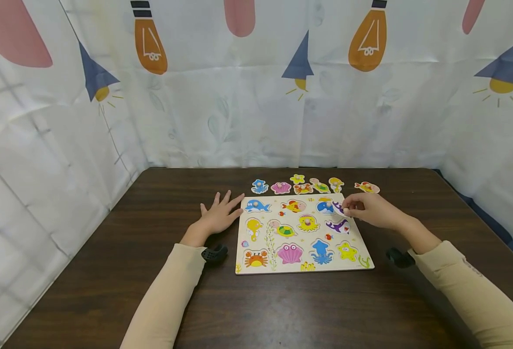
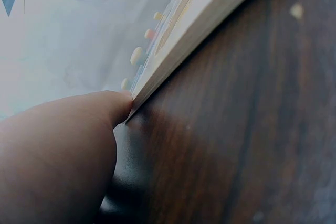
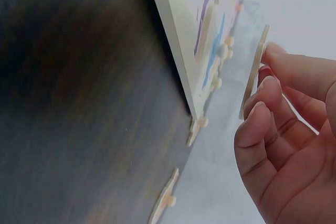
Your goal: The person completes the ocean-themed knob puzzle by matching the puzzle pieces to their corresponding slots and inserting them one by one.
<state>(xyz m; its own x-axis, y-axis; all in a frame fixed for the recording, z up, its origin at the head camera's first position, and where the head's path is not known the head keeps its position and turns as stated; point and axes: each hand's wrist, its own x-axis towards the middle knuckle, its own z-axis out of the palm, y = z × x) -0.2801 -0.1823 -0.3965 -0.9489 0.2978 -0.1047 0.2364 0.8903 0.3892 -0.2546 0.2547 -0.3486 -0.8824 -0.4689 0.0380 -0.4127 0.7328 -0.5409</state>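
A pale wooden peg puzzle board (image 1: 263, 238) with sea-animal pictures lies on the table. My left hand (image 1: 218, 216), fingers spread, touches its upper left corner; the left wrist view shows the thumb (image 2: 118, 106) at the board's edge. Above the upper right part, my right hand (image 1: 372, 209) pinches a purple fish-shaped puzzle piece (image 1: 337, 208). In the right wrist view this piece (image 3: 253, 80) is tilted, seen edge-on, and apart from the board. A purple fish picture (image 1: 338, 226) shows just below it. Knobs stand on the blue whale (image 1: 256, 206) and yellow octopus (image 1: 307, 223).
Behind the board lie several knobbed pieces: a blue squid (image 1: 259, 187), a pink shell (image 1: 280, 188), a yellow star (image 1: 297, 179), a red crab (image 1: 303, 189), a green turtle (image 1: 320, 186), a yellow seahorse (image 1: 336, 184). A red-yellow fish (image 1: 367, 187) lies farther right.
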